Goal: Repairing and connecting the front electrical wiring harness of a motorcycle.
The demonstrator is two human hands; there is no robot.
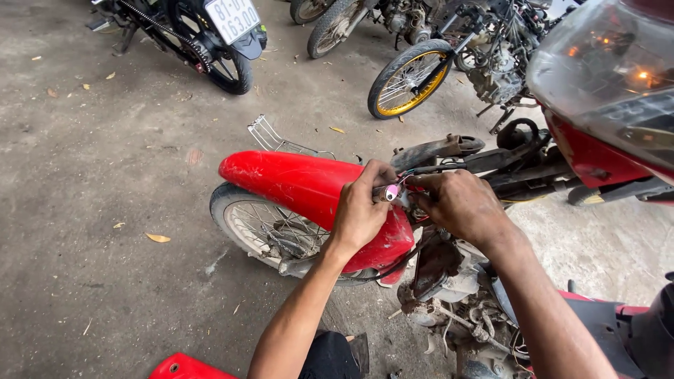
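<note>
Glossy red plastic fender [295, 184], scuffed; rough matt concrete floor [105, 210].

The left hand [359, 210] and right hand [460, 205] cover most of the small pink-tipped part [391, 192] pinched between them, so its shape stays unclear. The clear curved headlight cover [604, 70] runs off the top and right edges, and the glossy red plastic panel [184, 368] is cut by the bottom edge.

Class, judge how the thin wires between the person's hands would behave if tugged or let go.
The thin wires look floppy, curving loosely, so they would probably droop. They seem light, pinched by the left hand and right hand.
</note>
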